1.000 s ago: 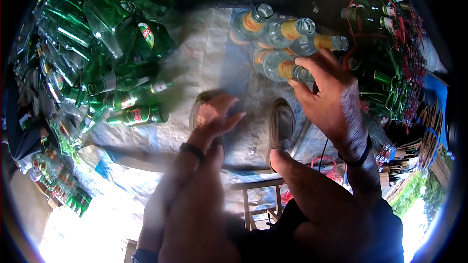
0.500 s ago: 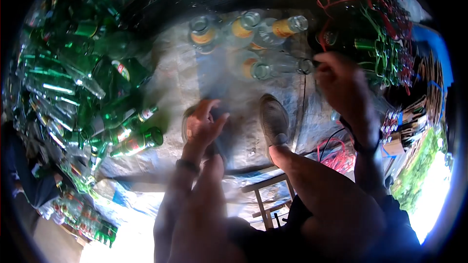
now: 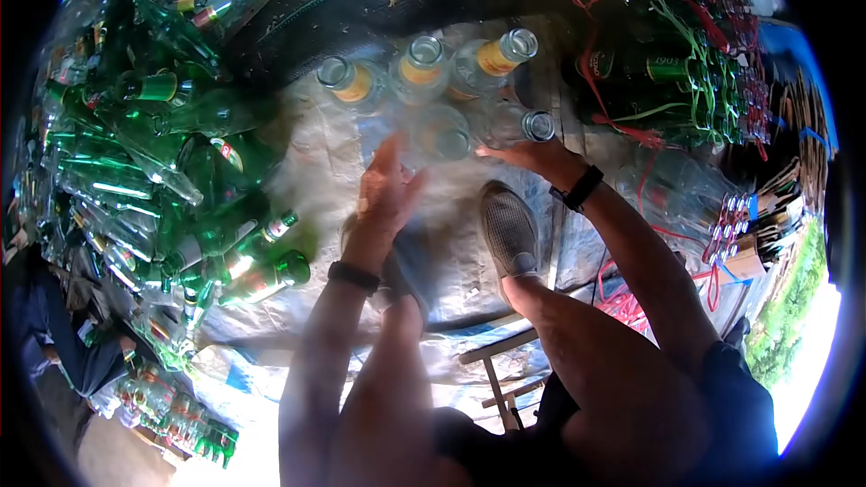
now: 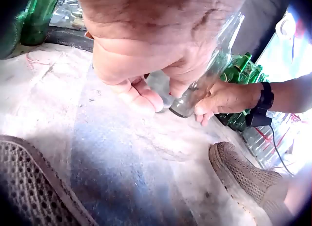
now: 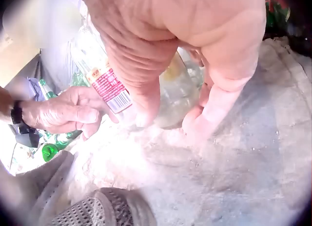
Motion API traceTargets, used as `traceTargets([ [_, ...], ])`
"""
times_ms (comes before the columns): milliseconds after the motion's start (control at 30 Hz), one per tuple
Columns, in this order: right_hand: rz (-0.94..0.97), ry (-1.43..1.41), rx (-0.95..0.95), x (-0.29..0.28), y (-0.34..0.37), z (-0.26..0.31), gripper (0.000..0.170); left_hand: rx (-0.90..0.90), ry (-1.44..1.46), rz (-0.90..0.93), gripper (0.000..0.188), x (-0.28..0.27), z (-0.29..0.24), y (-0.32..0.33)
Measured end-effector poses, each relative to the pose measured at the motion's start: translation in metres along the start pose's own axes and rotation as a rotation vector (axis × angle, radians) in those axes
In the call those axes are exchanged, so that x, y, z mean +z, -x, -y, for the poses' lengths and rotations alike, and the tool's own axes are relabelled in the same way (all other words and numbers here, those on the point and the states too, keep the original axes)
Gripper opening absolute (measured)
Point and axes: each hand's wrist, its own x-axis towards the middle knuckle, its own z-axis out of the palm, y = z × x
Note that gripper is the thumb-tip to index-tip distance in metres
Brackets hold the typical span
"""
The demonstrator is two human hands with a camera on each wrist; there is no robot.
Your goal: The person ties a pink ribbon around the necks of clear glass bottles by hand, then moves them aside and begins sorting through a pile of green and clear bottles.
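Observation:
Several clear glass bottles with yellow neck labels stand grouped on the pale sheet in the head view. My right hand holds the near right bottle low on its body. In the right wrist view its thumb and fingers lie on either side of a clear bottle. My left hand reaches to the left side of the near bottle, fingers and thumb spread. A bottle with a red label appears close to the left hand in the right wrist view.
A large heap of green and clear bottles lies at the left. Bundled green bottles tied with red and green string are at the right, with stacked cardboard beyond. My shoe rests on the sheet.
The right hand has left a bottle's neck, swung out to the right, then come back to the near right bottle's lower body. My left hand has moved forward toward the bottles.

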Motion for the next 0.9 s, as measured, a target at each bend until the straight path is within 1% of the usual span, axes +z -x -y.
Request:
traceTargets([
  [33, 0.036, 0.003, -0.008, 0.000, -0.001, -0.007, 0.104, 0.001, -0.005, -0.007, 0.069, 0.004, 0.006, -0.002],
  [67, 0.036, 0.002, -0.019, -0.005, -0.002, 0.002, 0.104, 0.052, 0.011, -0.043, 0.070, 0.010, 0.015, -0.004],
  [100, 0.082, -0.101, 0.109, -0.011, 0.002, 0.014, 0.104, 0.107, 0.024, -0.081, 0.070, 0.015, 0.023, -0.008],
  [133, 0.128, -0.206, 0.229, -0.013, 0.002, 0.025, 0.104, 0.154, 0.082, -0.116, 0.068, 0.029, 0.048, -0.009],
  [167, 0.126, -0.210, 0.192, -0.010, 0.004, 0.008, 0.104, 0.100, -0.043, -0.091, 0.065, 0.012, 0.017, -0.008],
  [200, 0.090, 0.130, -0.256, -0.004, 0.008, -0.028, 0.104, 0.034, 0.130, -0.088, 0.062, 0.024, 0.033, -0.008],
  [233, 0.033, 0.474, -0.696, 0.000, 0.008, -0.046, 0.105, -0.030, 0.305, -0.081, 0.060, 0.036, 0.052, -0.009],
  [267, 0.104, 0.205, -0.378, -0.005, 0.006, -0.032, 0.104, -0.011, 0.284, -0.105, 0.060, 0.032, 0.038, -0.009],
  [300, 0.180, -0.060, -0.059, -0.011, 0.008, -0.019, 0.104, -0.084, 0.507, -0.111, 0.057, 0.028, 0.019, -0.007],
  [333, 0.174, -0.058, -0.091, -0.007, 0.012, -0.029, 0.104, -0.153, 0.733, -0.111, 0.055, 0.022, 0.007, -0.007],
  [367, 0.152, -0.014, -0.078, 0.002, 0.019, -0.054, 0.104, -0.133, 0.723, -0.127, 0.055, 0.015, 0.003, -0.009],
  [400, 0.131, 0.030, -0.061, 0.007, 0.022, -0.071, 0.104, -0.035, 0.348, -0.081, 0.058, 0.009, -0.001, -0.010],
  [433, 0.130, 0.030, -0.080, 0.004, 0.022, -0.075, 0.104, 0.054, -0.029, -0.034, 0.061, 0.004, -0.001, -0.010],
  [467, 0.149, -0.053, -0.033, 0.002, 0.022, -0.077, 0.102, 0.001, 0.134, 0.005, 0.062, 0.000, 0.006, -0.012],
  [500, 0.170, -0.136, 0.017, 0.004, 0.022, -0.079, 0.100, 0.005, 0.128, -0.005, 0.062, -0.001, 0.012, -0.007],
  [533, 0.146, -0.375, 0.113, -0.008, 0.025, -0.055, 0.087, 0.027, 0.009, -0.036, 0.059, -0.008, 0.005, -0.005],
  [567, 0.149, -0.372, 0.106, -0.023, 0.021, -0.023, 0.087, 0.048, -0.109, -0.066, 0.056, -0.014, 0.002, -0.003],
  [600, 0.099, -0.164, -0.030, -0.035, 0.018, 0.011, 0.079, 0.047, -0.109, -0.070, 0.056, -0.020, 0.004, 0.001],
  [633, 0.047, 0.044, -0.169, -0.043, 0.011, 0.029, 0.071, 0.080, -0.174, -0.148, 0.049, -0.030, 0.008, 0.003],
  [667, 0.046, 0.044, -0.180, -0.047, 0.002, 0.031, 0.071, 0.115, -0.240, -0.228, 0.043, -0.040, 0.013, 0.005],
  [700, 0.098, 0.095, -0.140, -0.053, -0.006, 0.030, 0.058, 0.116, -0.245, -0.236, 0.043, -0.049, 0.017, 0.010],
  [733, 0.151, 0.149, -0.099, -0.060, -0.011, 0.027, 0.046, 0.035, -0.357, -0.233, 0.041, -0.057, 0.021, 0.017],
  [767, 0.152, 0.153, -0.110, -0.069, -0.014, 0.019, 0.046, -0.047, -0.466, -0.231, 0.040, -0.063, 0.025, 0.020],
  [800, 0.107, 0.313, -0.024, -0.079, -0.016, 0.012, 0.034, -0.046, -0.466, -0.244, 0.040, -0.067, 0.028, 0.022],
  [833, 0.058, 0.470, 0.062, -0.084, -0.021, 0.007, 0.023, -0.098, -0.481, -0.243, 0.040, -0.071, 0.030, 0.022],
  [867, 0.058, 0.474, 0.054, -0.091, -0.028, 0.018, 0.023, -0.148, -0.494, -0.238, 0.040, -0.074, 0.033, 0.023],
  [900, 0.012, 0.484, -0.014, -0.107, -0.038, 0.041, 0.016, -0.150, -0.492, -0.245, 0.040, -0.075, 0.039, 0.026],
])
